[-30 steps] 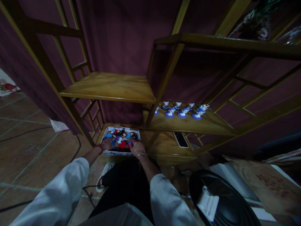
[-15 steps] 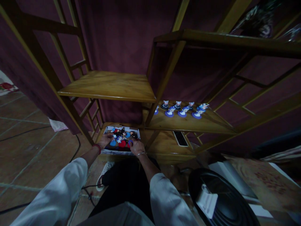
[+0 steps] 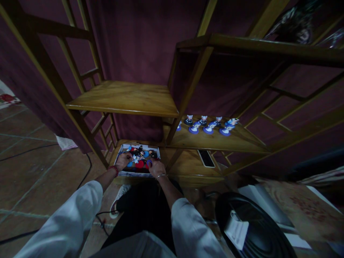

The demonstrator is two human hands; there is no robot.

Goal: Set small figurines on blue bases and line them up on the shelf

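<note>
A shallow white cardboard box (image 3: 138,174) of small toy figurines (image 3: 142,154) rests on the low wooden shelf. Several figurines lie jumbled inside, with blue, red and purple round bases showing. My left hand (image 3: 123,161), with a red bead bracelet, reaches over the box's left side, fingers bent together among the figurines. Whatever is between those fingertips is too small to make out. At the right side of the box, my right hand (image 3: 157,168) is closed on a figurine's purple base (image 3: 149,163); the rest of that figurine is hard to see.
Several figurines stand in two rows on the wooden shelf (image 3: 215,142) to the right. Below it lies a phone (image 3: 206,158). Another shelf board (image 3: 123,96) overhangs the box. A black stool (image 3: 258,225) stands at the lower right, and a cable (image 3: 88,168) runs across the floor.
My left hand has shifted slightly right and further over the figurines, its fingers drawing in. My right hand has stayed nearly still at the purple base.
</note>
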